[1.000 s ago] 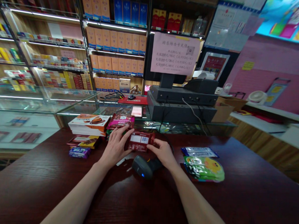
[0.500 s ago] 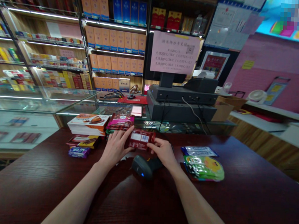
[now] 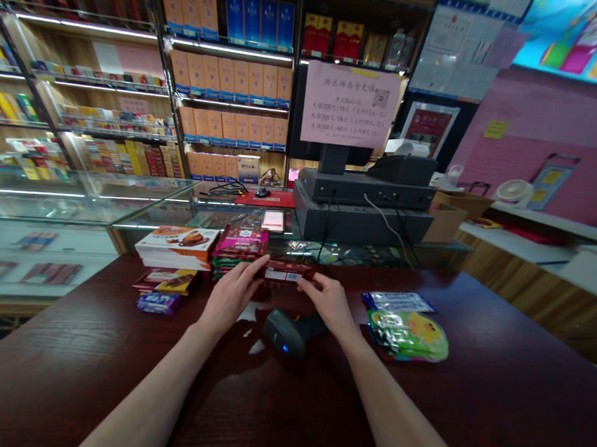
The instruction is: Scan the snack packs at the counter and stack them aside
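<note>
Both hands hold a dark red snack packet (image 3: 286, 272) with a white barcode label, tilted almost flat above the dark wooden counter (image 3: 494, 394). My left hand (image 3: 232, 293) pinches its left end and my right hand (image 3: 324, 301) grips its right end. A black barcode scanner (image 3: 287, 330) with a blue light lies on the counter just below the packet, between my wrists.
Left of my hands are stacked orange-white boxes (image 3: 177, 245), a pink packet (image 3: 241, 242) and small bars (image 3: 160, 302). Green and blue pouches (image 3: 407, 330) lie to the right. A black register unit (image 3: 362, 207) with a pink sign (image 3: 353, 106) stands behind on a glass case.
The red packet has been lifted slightly and tipped from facing me to nearly flat. Both hands moved a little away from me with it; the scanner stayed put.
</note>
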`<action>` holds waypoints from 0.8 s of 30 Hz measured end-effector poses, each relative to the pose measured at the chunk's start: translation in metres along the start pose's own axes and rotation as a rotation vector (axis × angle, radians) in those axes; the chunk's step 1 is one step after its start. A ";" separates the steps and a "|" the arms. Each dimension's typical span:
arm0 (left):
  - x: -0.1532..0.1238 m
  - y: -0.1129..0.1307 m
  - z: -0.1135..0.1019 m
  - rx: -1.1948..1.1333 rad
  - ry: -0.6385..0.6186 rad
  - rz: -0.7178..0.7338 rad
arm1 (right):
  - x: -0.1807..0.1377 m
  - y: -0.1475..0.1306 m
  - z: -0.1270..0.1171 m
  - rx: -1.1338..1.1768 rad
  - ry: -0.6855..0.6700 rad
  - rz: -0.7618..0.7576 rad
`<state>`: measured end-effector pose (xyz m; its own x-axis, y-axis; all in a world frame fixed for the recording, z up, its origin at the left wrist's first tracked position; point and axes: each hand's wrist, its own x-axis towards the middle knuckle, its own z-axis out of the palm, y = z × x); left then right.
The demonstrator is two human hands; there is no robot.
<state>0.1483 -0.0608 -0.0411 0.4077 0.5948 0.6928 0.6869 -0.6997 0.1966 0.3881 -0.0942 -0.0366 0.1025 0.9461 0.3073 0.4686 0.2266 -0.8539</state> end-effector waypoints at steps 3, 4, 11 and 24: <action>0.000 -0.001 -0.002 -0.009 0.053 0.008 | 0.000 0.001 0.002 0.078 -0.017 -0.008; -0.001 -0.001 -0.003 -0.011 0.065 0.006 | 0.000 0.001 0.002 0.104 -0.033 -0.011; -0.003 -0.005 -0.004 -0.084 0.069 -0.017 | -0.001 0.005 0.003 0.075 -0.089 -0.042; 0.002 0.005 -0.008 -0.210 -0.045 0.035 | -0.002 0.002 -0.002 -0.178 0.121 -0.297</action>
<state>0.1474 -0.0660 -0.0335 0.4587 0.5829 0.6707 0.5338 -0.7841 0.3164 0.3905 -0.0963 -0.0385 0.0370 0.8082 0.5878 0.6376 0.4338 -0.6366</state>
